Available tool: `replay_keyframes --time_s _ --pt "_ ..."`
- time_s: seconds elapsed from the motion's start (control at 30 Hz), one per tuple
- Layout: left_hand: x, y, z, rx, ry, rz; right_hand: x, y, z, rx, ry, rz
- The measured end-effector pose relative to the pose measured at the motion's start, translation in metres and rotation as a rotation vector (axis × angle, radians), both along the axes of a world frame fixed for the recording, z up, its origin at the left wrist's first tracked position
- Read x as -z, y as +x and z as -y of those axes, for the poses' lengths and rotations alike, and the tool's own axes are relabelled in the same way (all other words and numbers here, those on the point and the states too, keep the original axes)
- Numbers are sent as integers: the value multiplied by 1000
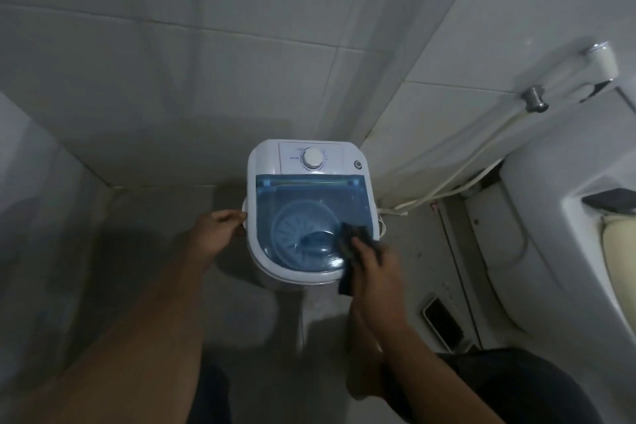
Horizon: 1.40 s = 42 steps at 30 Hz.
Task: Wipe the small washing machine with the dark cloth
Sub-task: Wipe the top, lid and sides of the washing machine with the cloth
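Here, itemised:
Small washing machine (265, 162): white top-loader body, standing on the floor in the corner where two tiled walls meet.
Lid (303, 196): translucent blue, closed; a ribbed blue pulsator shows through it.
Control panel: one round white dial (312, 159) at the back edge, and a small dark round button (358, 164) to its right.
Dark cloth (351, 241): crumpled on the lid's front right corner, one end hanging over the machine's rim.
Right hand (373, 263): fingers curled over the cloth, pressing it against the lid; blurred.
Left hand (216, 231): fingers closed around the machine's left side handle.
Floor (172, 210): pale grey tile, shadowed beneath the arms.
Walls (206, 62): large pale tiles with thin grout lines.
Toilet (550, 234): white, at the right, near the machine.
Spray hose (481, 151): pale, running from a wall fitting down toward the floor behind the machine.
Floor drain (442, 320): dark rectangle beside the toilet base.
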<state>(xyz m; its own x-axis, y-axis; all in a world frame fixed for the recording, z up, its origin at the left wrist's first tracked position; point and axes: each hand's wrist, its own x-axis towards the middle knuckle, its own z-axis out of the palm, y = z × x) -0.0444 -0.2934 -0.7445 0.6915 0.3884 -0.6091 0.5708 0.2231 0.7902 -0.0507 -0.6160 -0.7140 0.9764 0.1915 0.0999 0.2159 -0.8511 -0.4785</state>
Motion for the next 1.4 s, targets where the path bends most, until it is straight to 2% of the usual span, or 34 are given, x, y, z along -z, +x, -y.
replay_keyframes --time_s 0.03,0.1,0.2,0.33,0.4,0.53,0.7,0.77,0.87,0.93,1.03,1.1,1.2,1.33,1.4 --pt "-1 -1 0 14 -1 4 0 1 8 131 11 -2" --pt "-4 -1 -1 24 -16 5 3 -8 10 174 -25 5" --pt "-7 1 1 33 -13 0 12 -37 -14 15 10 -9" --pt "2 -2 -4 39 26 -6 18 -66 -88 -314 -133 27" --pt "4 -2 -6 39 38 -13 14 -60 -117 -401 -214 54" --pt "-7 -4 -3 34 42 9 2 3 -142 -357 -313 40" --pt "2 -1 -1 -6 12 29 -27 110 -194 -590 -555 145" --pt "4 1 0 -25 8 49 -36 153 -218 -543 -605 153" --pt "3 -1 1 -38 -9 77 -40 191 -246 -384 -615 84" --pt "4 0 0 -49 -42 74 -34 188 -253 -362 -590 82" --pt "7 1 -1 -53 -103 44 -21 150 -238 -510 -494 183" --pt "9 0 -1 -63 -146 12 -15 115 -213 -586 -369 176" --pt "12 -1 -3 -54 -189 6 -12 64 -164 -646 -290 52" --pt "2 -2 -1 -66 -191 31 -47 48 -126 -936 -244 -382" --pt "-2 -3 0 -75 -189 19 -76 73 -130 -937 -146 -547"
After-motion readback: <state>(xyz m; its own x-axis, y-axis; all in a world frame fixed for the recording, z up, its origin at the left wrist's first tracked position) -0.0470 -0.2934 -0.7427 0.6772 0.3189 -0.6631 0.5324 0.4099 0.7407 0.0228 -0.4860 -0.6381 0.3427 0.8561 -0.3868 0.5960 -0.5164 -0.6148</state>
